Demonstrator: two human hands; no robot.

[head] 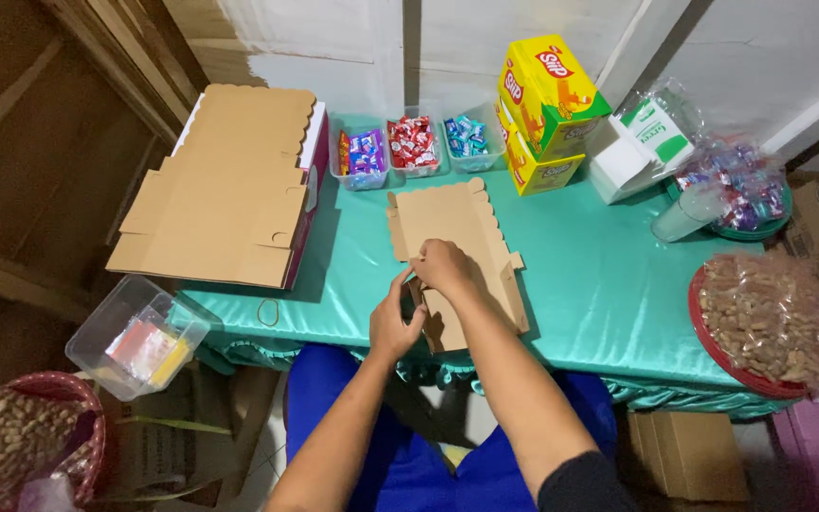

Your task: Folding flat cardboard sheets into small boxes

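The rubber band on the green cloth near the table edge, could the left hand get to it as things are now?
Probably yes. The rubber band lies alone on the green tablecloth, just left of the left hand, with nothing between them. That hand is on the cardboard box blank, though.

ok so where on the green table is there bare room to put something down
Bare cloth lies between the cardboard box blank under both hands and the red tray of peanuts, below the yellow boxes. A narrower strip lies by the rubber band. The back edge and right corner are crowded.
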